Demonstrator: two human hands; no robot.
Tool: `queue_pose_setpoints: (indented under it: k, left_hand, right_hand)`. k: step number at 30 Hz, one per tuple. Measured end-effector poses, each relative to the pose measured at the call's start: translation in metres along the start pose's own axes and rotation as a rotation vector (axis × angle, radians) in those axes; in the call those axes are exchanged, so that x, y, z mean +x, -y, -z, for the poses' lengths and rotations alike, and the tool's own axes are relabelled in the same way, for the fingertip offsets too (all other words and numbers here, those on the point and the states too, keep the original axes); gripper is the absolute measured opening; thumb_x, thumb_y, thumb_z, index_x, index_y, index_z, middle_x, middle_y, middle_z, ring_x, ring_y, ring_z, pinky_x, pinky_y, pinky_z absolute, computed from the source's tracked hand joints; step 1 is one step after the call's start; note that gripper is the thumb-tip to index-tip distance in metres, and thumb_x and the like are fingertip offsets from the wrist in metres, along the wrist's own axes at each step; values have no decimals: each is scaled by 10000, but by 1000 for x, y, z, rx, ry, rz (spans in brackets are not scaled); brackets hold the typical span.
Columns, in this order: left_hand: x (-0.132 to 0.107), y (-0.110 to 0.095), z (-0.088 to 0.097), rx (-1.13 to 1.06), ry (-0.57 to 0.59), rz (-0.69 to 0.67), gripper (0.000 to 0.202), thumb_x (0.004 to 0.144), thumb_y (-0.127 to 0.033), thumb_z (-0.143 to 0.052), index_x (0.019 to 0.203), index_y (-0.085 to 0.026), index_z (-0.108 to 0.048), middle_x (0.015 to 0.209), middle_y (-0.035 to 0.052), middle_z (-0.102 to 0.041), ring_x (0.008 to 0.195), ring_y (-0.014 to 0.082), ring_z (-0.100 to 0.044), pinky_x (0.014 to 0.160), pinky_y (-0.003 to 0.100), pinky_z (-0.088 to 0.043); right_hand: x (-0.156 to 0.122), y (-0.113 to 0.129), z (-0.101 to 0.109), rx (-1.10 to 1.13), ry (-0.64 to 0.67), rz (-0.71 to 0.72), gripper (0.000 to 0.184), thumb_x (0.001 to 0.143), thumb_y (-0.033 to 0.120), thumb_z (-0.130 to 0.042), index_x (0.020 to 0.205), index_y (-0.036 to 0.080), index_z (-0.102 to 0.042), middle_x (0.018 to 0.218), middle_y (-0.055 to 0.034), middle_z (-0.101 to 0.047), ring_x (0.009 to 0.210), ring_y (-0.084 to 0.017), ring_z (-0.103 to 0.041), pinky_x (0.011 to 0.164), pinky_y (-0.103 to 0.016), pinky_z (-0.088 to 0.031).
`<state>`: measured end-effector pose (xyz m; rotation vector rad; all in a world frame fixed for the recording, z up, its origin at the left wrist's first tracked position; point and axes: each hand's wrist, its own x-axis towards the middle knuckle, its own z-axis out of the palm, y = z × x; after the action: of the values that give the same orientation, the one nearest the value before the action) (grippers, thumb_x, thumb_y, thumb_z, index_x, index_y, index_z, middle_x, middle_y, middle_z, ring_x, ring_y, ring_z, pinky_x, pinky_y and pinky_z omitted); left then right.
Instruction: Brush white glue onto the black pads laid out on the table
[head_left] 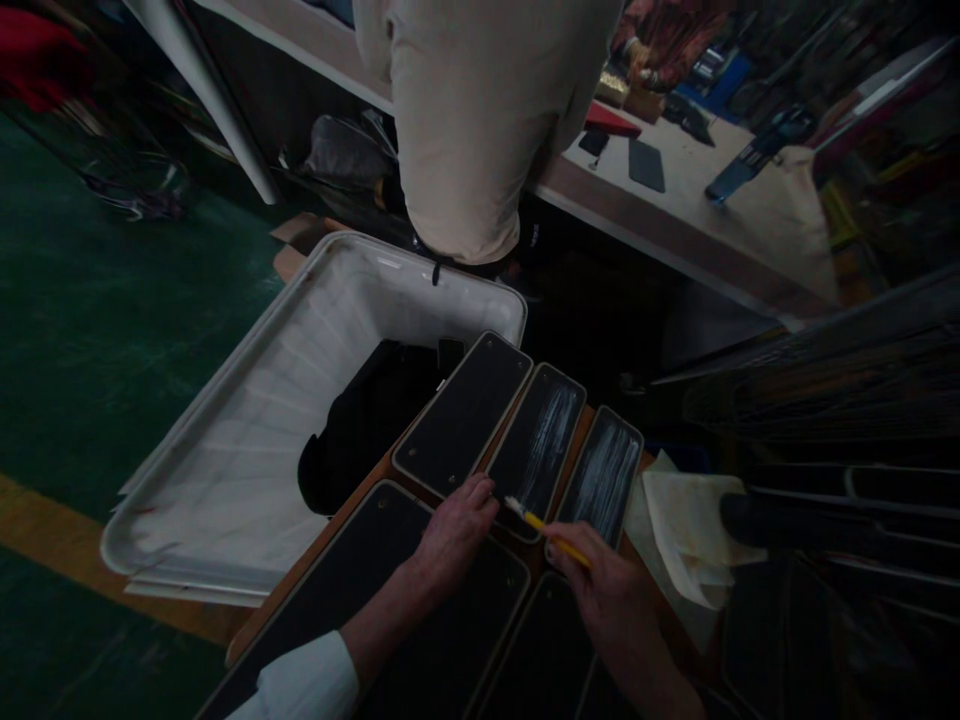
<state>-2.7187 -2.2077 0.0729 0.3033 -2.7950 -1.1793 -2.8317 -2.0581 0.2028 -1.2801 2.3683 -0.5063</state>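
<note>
My right hand is closed round the yellow handle of a small paintbrush. Its bristles are at the lower end of a dark panel with a pale edge, which bears whitish streaks. To the right, a similar panel is streaked too. My left hand rests with its fingers laid out at the lower corner of an unstreaked dark panel, beside the streaked one. Larger dark panels lie under my forearms on a brown board. My left fingertips show only dimly.
A large white bin with dark items in it stands to the left. A person in light trousers stands ahead by a workbench holding a power tool. Stained pale sheets lie at the right; dark racks are beyond.
</note>
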Motion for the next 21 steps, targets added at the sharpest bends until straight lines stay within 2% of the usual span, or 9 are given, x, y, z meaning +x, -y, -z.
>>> queue_pose_setpoints:
  k: [2, 5, 8, 11, 14, 18, 21]
  left_hand:
    - [0, -2, 3, 12, 9, 4, 153, 902, -67, -528, 987, -157, -619, 1213, 93, -577, 1279, 229, -474, 1069, 360, -454]
    - [0, -7, 6, 44, 36, 12, 156, 898, -82, -546, 1014, -146, -628, 1197, 99, -591, 1269, 241, -476, 1061, 362, -457]
    - [0, -9, 8, 67, 56, 23, 161, 910, -106, -537, 1032, -154, -631, 1185, 96, -603, 1226, 247, -500, 1036, 380, -468]
    - [0, -9, 10, 64, 78, 29, 170, 913, -98, -521, 1031, -150, -632, 1196, 102, -601, 1192, 242, -513, 1014, 368, -475]
    - [1, -8, 12, 39, 89, 42, 193, 913, -66, -490, 1016, -150, -628, 1206, 105, -595, 1185, 232, -510, 1000, 353, -479]
    - [-1, -6, 9, -7, 63, 67, 170, 917, -75, -496, 1009, -165, -607, 1162, 82, -592, 1154, 216, -513, 982, 341, -483]
    - [-3, -5, 4, -38, 34, 100, 137, 928, -101, -497, 998, -180, -585, 1114, 57, -581, 1096, 202, -525, 925, 317, -498]
  right_hand:
    - [32, -8, 14, -6, -83, -18, 227, 999, 304, -432, 1148, 256, -597, 1068, -25, -682, 903, -152, -694, 770, -259, -557]
    - [89, -25, 27, -144, -263, 17, 244, 994, 324, -441, 1130, 224, -618, 1075, -56, -678, 959, -194, -679, 820, -309, -538]
    - [134, -38, 25, -297, -371, 8, 252, 991, 317, -442, 1126, 222, -634, 1069, -63, -683, 955, -213, -675, 818, -323, -523]
    - [149, -45, 13, -323, -373, 4, 260, 995, 303, -426, 1135, 231, -633, 1096, -56, -683, 946, -209, -674, 789, -313, -521]
    - [127, -39, -6, -309, -277, 35, 263, 999, 290, -419, 1160, 231, -617, 1102, -55, -681, 925, -199, -676, 762, -299, -523]
    - [59, -16, -31, -265, -74, 88, 280, 992, 202, -415, 1205, 244, -591, 1044, -52, -675, 889, -176, -675, 766, -280, -526]
    - [14, 2, -37, -180, -32, 95, 255, 993, 209, -418, 1169, 241, -599, 981, -47, -677, 857, -172, -683, 749, -274, -542]
